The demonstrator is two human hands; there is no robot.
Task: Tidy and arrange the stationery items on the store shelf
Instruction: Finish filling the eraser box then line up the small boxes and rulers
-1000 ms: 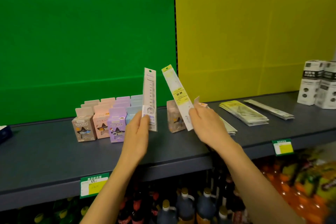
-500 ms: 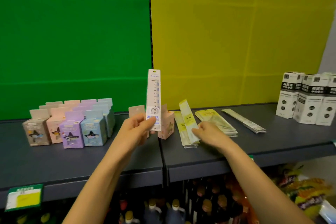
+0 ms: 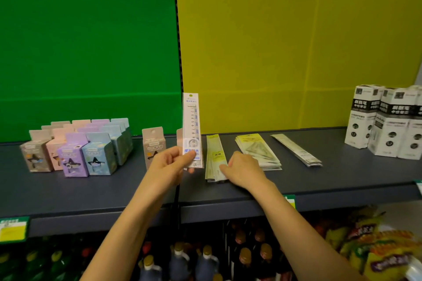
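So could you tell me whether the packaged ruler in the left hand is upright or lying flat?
Upright: the packaged ruler stands vertical, hang-hole end up, pinched at its lower end by the left hand above the shelf.

The left hand (image 3: 170,164) is pinching a packaged ruler (image 3: 192,130) upright above the shelf (image 3: 114,189), while the right hand (image 3: 243,171) is resting on a flat stack of ruler packs (image 3: 214,153).

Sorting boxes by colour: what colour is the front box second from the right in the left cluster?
Purple, with a dark star-like figure; seen in the head view.
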